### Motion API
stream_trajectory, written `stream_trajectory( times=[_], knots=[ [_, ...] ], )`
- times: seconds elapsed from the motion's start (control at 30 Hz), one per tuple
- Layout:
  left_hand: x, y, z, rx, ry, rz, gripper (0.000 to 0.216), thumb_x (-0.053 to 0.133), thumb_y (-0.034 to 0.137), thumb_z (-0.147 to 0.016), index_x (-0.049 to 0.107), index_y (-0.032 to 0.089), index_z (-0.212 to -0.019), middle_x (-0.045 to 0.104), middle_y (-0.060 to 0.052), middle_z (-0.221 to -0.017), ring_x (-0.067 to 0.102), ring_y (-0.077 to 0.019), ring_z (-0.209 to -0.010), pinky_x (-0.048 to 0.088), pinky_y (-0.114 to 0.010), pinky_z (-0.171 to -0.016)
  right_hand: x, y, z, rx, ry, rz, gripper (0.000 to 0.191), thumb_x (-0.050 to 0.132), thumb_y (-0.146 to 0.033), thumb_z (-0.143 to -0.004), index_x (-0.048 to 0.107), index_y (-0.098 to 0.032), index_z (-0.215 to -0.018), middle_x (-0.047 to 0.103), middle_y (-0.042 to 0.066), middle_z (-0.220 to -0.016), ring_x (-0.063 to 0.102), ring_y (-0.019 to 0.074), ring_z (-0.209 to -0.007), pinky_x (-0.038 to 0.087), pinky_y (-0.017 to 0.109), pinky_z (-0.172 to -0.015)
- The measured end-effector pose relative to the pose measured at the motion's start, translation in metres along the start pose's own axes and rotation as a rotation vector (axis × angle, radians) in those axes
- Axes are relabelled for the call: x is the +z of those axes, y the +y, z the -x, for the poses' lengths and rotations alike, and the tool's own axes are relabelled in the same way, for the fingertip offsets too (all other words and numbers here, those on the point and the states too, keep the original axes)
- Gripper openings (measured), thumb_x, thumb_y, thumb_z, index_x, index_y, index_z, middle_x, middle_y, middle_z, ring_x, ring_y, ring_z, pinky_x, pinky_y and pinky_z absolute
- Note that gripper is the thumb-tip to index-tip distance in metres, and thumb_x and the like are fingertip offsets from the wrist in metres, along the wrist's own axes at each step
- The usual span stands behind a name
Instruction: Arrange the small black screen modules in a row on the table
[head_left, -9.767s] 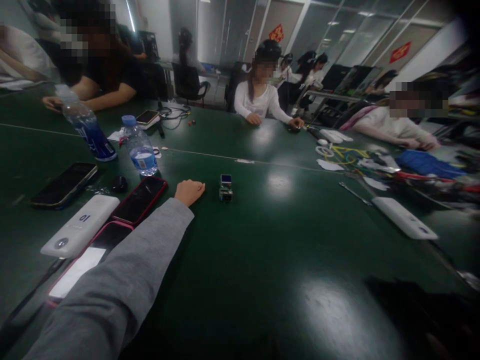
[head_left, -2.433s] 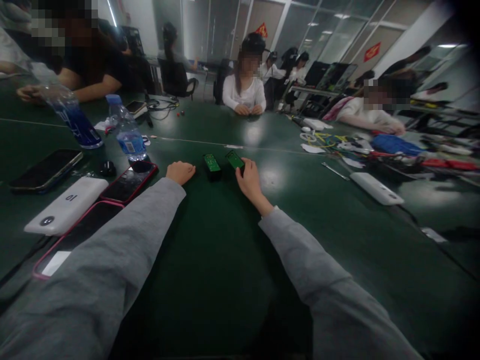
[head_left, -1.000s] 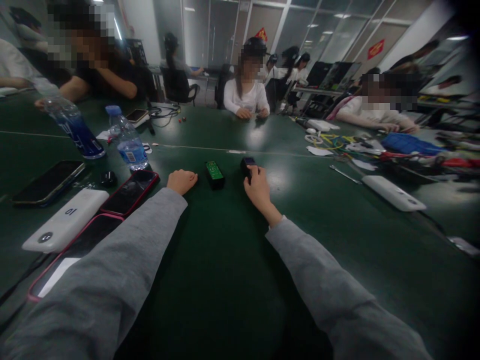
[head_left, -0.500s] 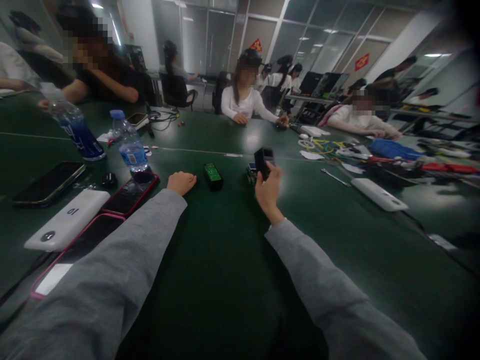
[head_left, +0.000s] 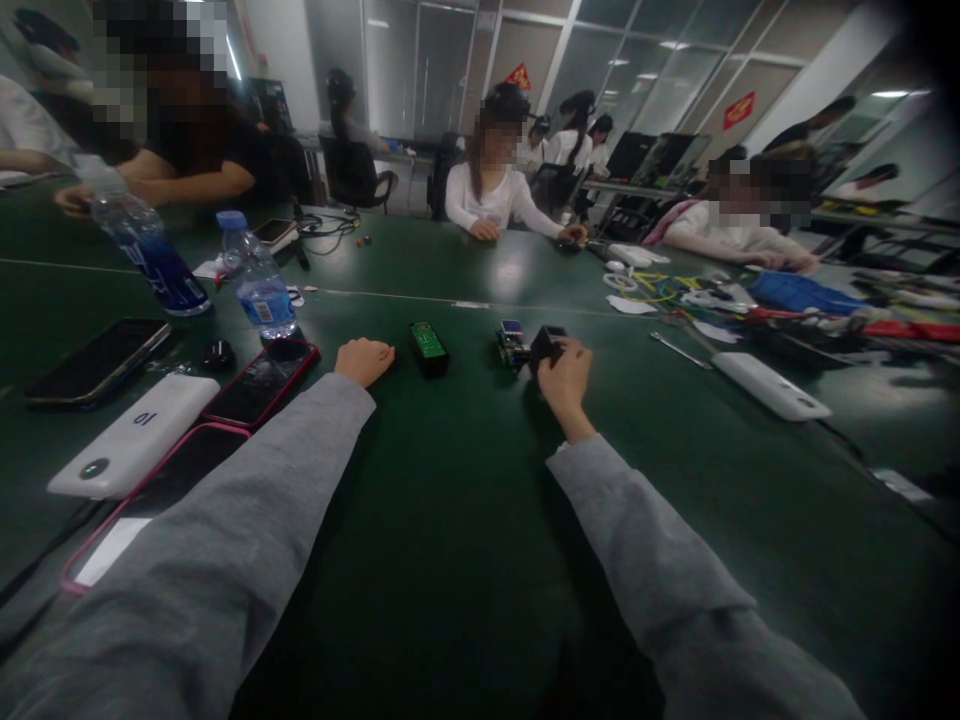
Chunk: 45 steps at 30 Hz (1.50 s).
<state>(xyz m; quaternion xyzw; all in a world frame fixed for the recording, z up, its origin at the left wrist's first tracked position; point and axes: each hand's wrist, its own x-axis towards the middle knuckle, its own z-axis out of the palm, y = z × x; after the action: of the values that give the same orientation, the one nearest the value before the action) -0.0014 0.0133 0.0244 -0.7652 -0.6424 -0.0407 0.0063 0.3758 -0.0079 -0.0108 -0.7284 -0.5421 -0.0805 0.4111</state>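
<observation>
My left hand (head_left: 365, 359) rests on the green table (head_left: 450, 520) as a loose fist with nothing visible in it, just left of a small black block with a green circuit board on top (head_left: 428, 347). My right hand (head_left: 566, 378) is closed on a small black case part (head_left: 546, 345), held low at the table. Right beside it, to the left, stands a small stacked circuit module with a blue screen (head_left: 512, 341). Both my arms are in grey sleeves.
At the left lie a red-cased phone (head_left: 261, 380), a white power bank (head_left: 133, 435), a pink-cased phone (head_left: 150, 505), a dark phone (head_left: 97, 362) and two water bottles (head_left: 257, 287). A white power bank (head_left: 771, 385) and loose cables (head_left: 675, 292) lie at the right. Other people sit around the table.
My right hand has come down from a raised position to the table with the black case part, ending just right of the small module. My left hand has stayed put.
</observation>
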Motion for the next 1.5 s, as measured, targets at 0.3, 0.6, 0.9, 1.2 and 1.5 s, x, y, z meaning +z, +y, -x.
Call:
stream_trajectory(
  times=[0.3,0.6,0.9,1.2,1.5],
  knots=[
    [-0.003,0.003,0.0,-0.027,-0.003,-0.004,0.049,0.038,0.048,-0.108,0.081,0.024,-0.102,0.078,-0.011,-0.105,0.073,-0.026,-0.095,0.05,-0.032,-0.077,-0.003,-0.056,0.018,-0.251,0.217,-0.1,0.04,0.036,-0.034,-0.105,0.049,-0.012,-0.137,0.048,0.022,-0.138,0.042,0.0349,-0.135,0.034,0.062,-0.116],
    [0.001,0.003,0.0,-0.032,0.043,0.002,0.047,0.041,0.046,-0.106,0.081,0.024,-0.101,0.079,-0.011,-0.104,0.073,-0.0268,-0.096,0.049,-0.033,-0.079,0.016,-0.159,0.077,-0.697,-0.393,-0.131,0.052,0.065,-0.034,-0.101,0.051,-0.016,-0.147,0.037,0.022,-0.157,0.039,0.039,-0.144,0.047,0.058,-0.112],
    [0.004,0.001,-0.002,-0.014,0.054,0.011,0.05,0.039,0.048,-0.107,0.08,0.023,-0.093,0.078,-0.01,-0.095,0.072,-0.0249,-0.087,0.048,-0.032,-0.074,0.018,-0.155,0.074,-0.566,-0.428,-0.246,0.043,0.061,-0.027,-0.102,0.056,-0.014,-0.143,0.052,0.018,-0.149,0.054,0.0351,-0.132,0.053,0.054,-0.108],
    [0.004,0.001,-0.002,-0.012,0.051,-0.009,0.051,0.039,0.049,-0.106,0.081,0.022,-0.096,0.079,-0.011,-0.099,0.073,-0.0257,-0.09,0.049,-0.032,-0.076,0.03,-0.146,0.065,-0.34,-0.309,-0.376,0.04,0.058,-0.035,-0.101,0.059,-0.012,-0.133,0.066,0.02,-0.124,0.06,0.0354,-0.118,0.052,0.053,-0.103],
    [0.005,0.0,-0.002,0.006,0.041,0.013,0.051,0.037,0.048,-0.108,0.081,0.023,-0.096,0.079,-0.009,-0.099,0.073,-0.0247,-0.091,0.051,-0.032,-0.078,0.039,-0.141,0.063,-0.272,-0.296,-0.347,0.058,0.067,-0.048,-0.096,0.056,-0.008,-0.137,0.061,0.023,-0.13,0.055,0.038,-0.122,0.049,0.055,-0.105]
  ],
)
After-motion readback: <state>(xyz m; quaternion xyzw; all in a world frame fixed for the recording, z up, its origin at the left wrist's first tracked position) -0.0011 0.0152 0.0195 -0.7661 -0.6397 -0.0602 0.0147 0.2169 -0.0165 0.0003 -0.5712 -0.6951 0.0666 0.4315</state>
